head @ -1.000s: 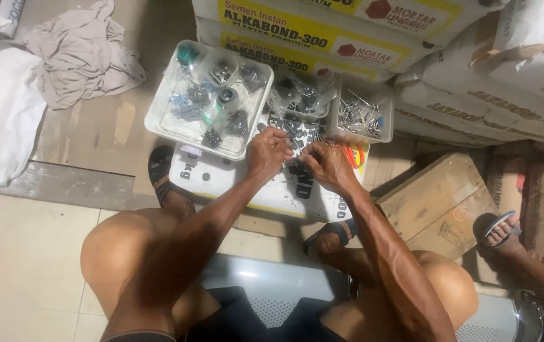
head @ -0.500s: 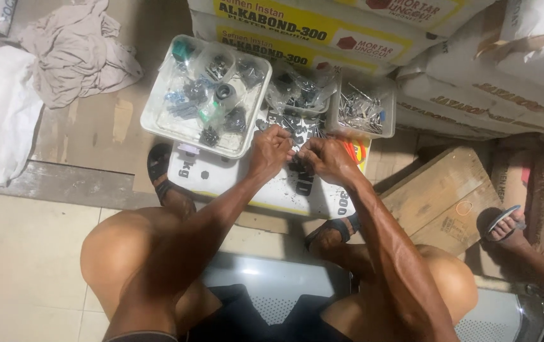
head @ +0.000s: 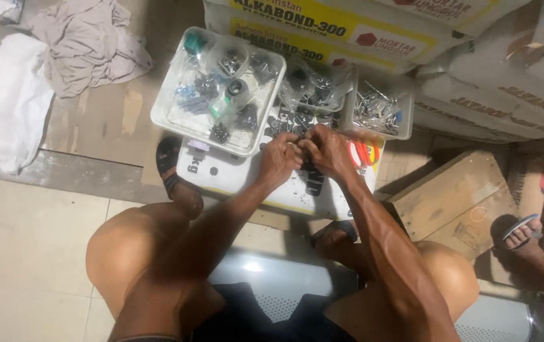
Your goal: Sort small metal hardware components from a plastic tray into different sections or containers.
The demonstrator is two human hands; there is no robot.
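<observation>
My left hand (head: pixel 279 159) and my right hand (head: pixel 327 151) meet fingertip to fingertip over a white sack (head: pixel 234 177) lying flat in front of my knees. Both pinch at small dark metal pieces (head: pixel 291 126) scattered on the sack; what sits between the fingers is too small to make out. Just beyond the left hand stands a white plastic tray (head: pixel 164 114) filled with small bags of screws and fittings. A smaller clear tub (head: pixel 379 107) of metal screws stands beyond the right hand, with another bagged heap (head: pixel 313 88) between the two.
Stacked cement sacks (head: pixel 474 69) rise behind the trays. A wooden box (head: pixel 452 202) lies at the right, beside another person's sandalled foot (head: pixel 522 231). A crumpled cloth (head: pixel 85 41) and white bags (head: pixel 12 107) lie at the left. Orange-handled pliers (head: pixel 362 153) rest by my right hand.
My two hands have drawn closer until their fingertips touch. The view has shifted slightly, so the trays sit further right in the picture.
</observation>
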